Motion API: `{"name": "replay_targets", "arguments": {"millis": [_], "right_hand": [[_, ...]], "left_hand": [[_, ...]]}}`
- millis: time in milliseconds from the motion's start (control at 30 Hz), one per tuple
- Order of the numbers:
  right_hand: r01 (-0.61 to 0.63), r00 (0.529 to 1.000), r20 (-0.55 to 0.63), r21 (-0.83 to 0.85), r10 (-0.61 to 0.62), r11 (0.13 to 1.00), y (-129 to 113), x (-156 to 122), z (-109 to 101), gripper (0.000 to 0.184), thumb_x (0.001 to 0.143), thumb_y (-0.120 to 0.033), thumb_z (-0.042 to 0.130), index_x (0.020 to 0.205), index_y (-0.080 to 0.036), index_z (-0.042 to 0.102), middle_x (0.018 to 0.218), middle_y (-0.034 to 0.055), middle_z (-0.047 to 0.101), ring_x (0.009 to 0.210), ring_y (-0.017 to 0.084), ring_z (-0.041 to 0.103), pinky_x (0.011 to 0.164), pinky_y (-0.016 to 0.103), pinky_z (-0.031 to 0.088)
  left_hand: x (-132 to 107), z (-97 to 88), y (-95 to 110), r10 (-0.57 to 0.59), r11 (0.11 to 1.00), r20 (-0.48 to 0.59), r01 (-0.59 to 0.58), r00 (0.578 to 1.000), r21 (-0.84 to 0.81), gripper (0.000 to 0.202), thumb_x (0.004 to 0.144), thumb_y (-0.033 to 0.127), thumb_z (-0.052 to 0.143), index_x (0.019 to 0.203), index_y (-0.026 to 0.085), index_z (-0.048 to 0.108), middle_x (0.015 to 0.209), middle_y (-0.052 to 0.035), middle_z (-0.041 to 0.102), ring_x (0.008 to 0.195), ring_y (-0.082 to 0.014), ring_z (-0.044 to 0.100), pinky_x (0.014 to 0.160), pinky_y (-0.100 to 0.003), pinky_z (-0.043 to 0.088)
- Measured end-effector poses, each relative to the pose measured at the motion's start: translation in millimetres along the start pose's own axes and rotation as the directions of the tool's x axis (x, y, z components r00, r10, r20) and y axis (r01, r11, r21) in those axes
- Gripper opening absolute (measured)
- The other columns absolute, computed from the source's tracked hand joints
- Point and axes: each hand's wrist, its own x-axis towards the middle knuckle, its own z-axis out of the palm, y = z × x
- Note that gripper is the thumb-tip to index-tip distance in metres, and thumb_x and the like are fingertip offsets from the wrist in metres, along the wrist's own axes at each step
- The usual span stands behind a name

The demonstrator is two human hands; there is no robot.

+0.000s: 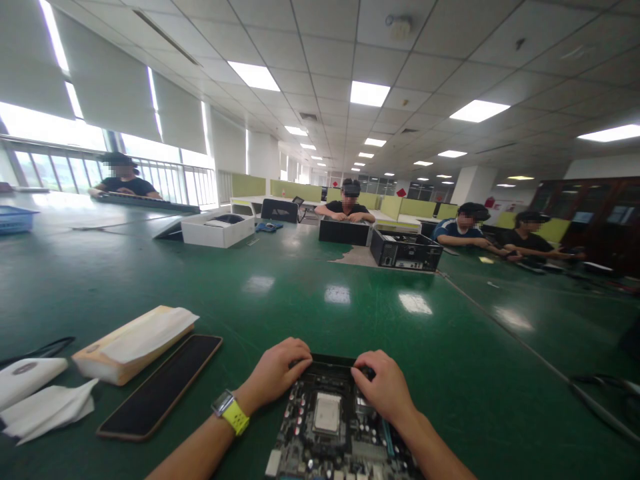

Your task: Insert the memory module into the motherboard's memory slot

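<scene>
In front of me at the bottom is a computer motherboard (345,441), with a square silver processor (327,413) seated in its socket. A dark strip (333,360) runs along the board's far edge; whether it is part of the board or a separate piece I cannot tell. My left hand (283,365), with a yellow-strapped watch on its wrist, closes on the far left corner with curled fingers. At the far right corner my right hand (383,383) grips in the same way, thumb toward the board. Its fingertips are partly hidden.
To the left lie a dark phone (163,387), a tissue pack (135,343), a crumpled tissue (50,410) and a white device (30,380). Across the green table stand a white box (219,230) and a black computer case (406,252). Several people sit around. A cable (605,400) lies right.
</scene>
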Motion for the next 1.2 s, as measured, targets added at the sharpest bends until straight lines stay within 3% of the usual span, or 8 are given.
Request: {"name": "replay_targets", "arguments": {"millis": [1200], "right_hand": [[-0.006, 1.0, 0.021, 0.008, 0.006, 1.0, -2.2, 0.2, -1.1, 0.013, 0.079, -0.027, 0.056, 0.074, -0.022, 0.067, 0.079, 0.0014, 0.068, 0.081, 0.019, 0.057, 0.077, 0.029, 0.041]], "left_hand": [[-1.9, 1.2, -0.2, -0.041, 0.999, 0.039, 0.042, 0.998, -0.003, 0.008, 0.083, 0.02, 0.059, 0.081, 0.021, 0.066, 0.094, -0.0021, 0.063, 0.091, -0.0175, 0.057, 0.082, -0.028, 0.045]]}}
